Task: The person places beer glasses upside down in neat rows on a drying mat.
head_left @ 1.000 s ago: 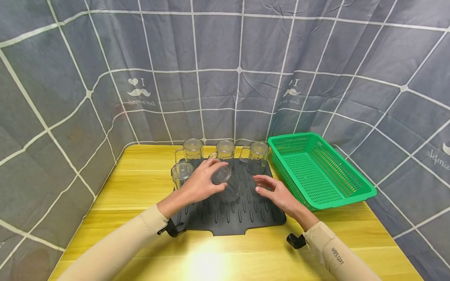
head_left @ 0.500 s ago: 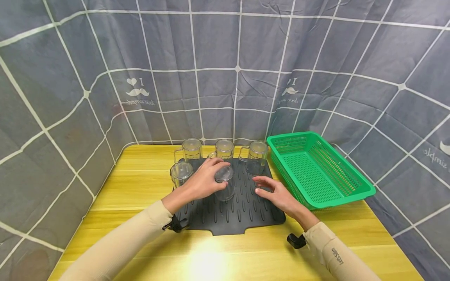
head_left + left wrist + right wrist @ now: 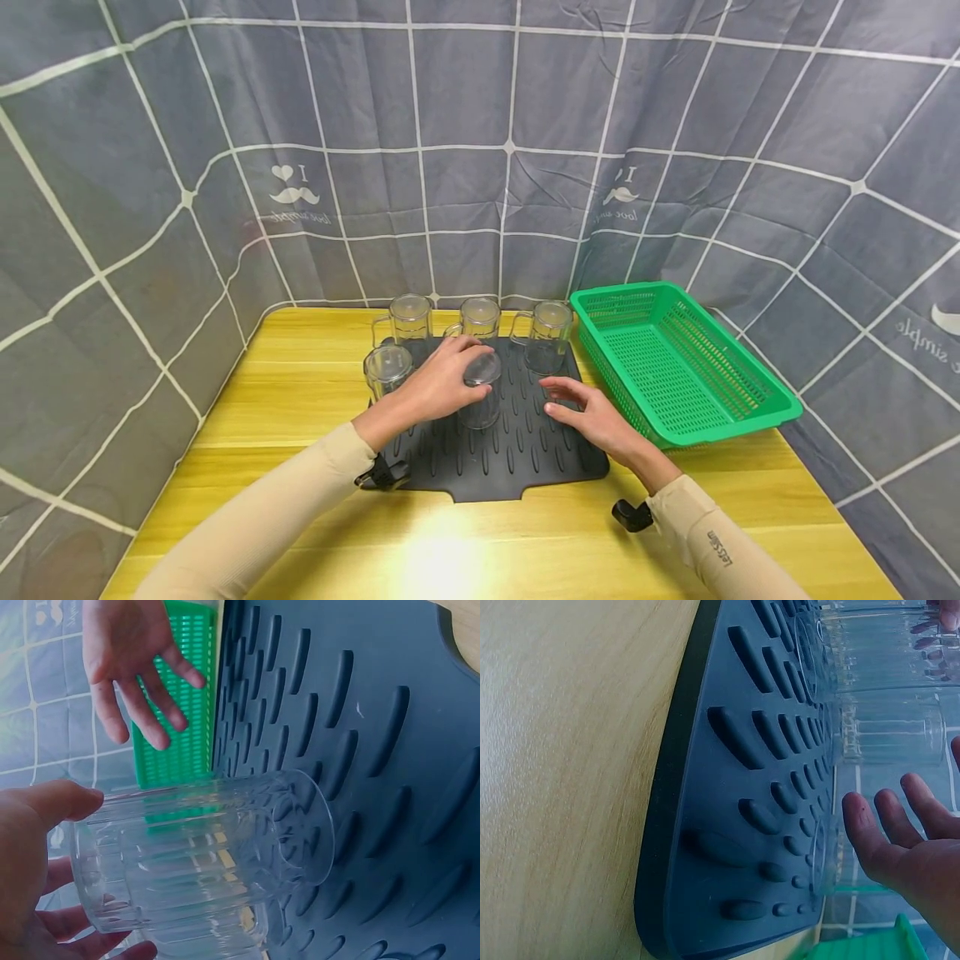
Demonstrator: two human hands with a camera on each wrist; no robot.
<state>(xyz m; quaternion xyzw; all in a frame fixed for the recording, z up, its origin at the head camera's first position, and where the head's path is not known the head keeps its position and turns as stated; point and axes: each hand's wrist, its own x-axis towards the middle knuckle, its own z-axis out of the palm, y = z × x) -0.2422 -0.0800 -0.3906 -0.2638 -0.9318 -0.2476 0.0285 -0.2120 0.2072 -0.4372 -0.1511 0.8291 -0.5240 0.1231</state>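
My left hand (image 3: 441, 380) holds a clear glass mug (image 3: 482, 407) near its upper end, with thumb and fingers on opposite sides. In the left wrist view this mug (image 3: 195, 855) has its far rim against the ribbed black mat (image 3: 375, 750); its handle cannot be made out. My right hand (image 3: 592, 417) hovers over the mat's right part, fingers loosely bent and nothing in them. In the right wrist view the right hand (image 3: 922, 855) is apart from the mugs. A second mug (image 3: 387, 371) stands left of the held one, partly behind my left hand.
Three handled glass mugs form a back row: left mug (image 3: 410, 321), middle mug (image 3: 480, 317), right mug (image 3: 550, 333). A green plastic basket (image 3: 637, 417) stands right of the mat. Wooden tabletop (image 3: 300, 367) surrounds the mat, and a grey grid-patterned curtain (image 3: 465, 192) hangs behind.
The held mug has gone from tilted to upright on the mat. My left hand has shifted slightly right with it, while the right hand has stayed almost still.
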